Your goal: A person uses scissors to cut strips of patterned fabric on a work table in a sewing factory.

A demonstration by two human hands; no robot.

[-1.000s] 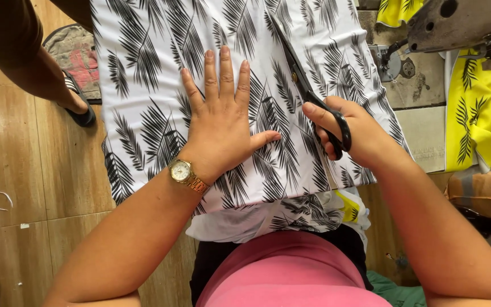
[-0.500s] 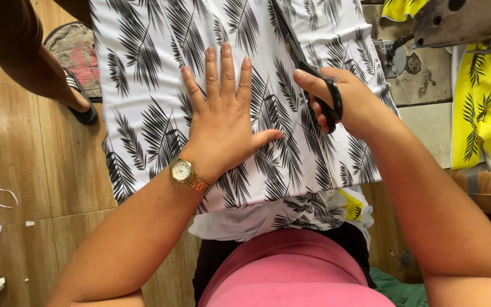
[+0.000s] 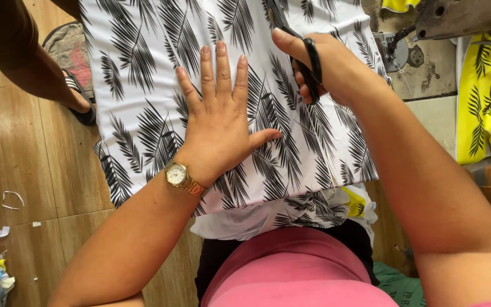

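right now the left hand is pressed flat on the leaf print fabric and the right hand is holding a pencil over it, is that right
Not quite. The right hand holds black-handled scissors, not a pencil, with fingers through the handle loops. The head view shows this. The rest stands: the left hand is pressed flat, fingers spread, on the white fabric with black leaf print.

Two hands: the left hand [image 3: 218, 122] with five fingers [image 3: 221, 67] spread flat, the right hand [image 3: 331, 68] closed round one pair of scissors [image 3: 296, 42] just right of those fingers. One leaf-print cloth [image 3: 143, 85] under the fingers. One gold watch [image 3: 176, 174] below them. One yellow cloth [image 3: 484, 102] far right. One sandalled foot [image 3: 78, 102] left.
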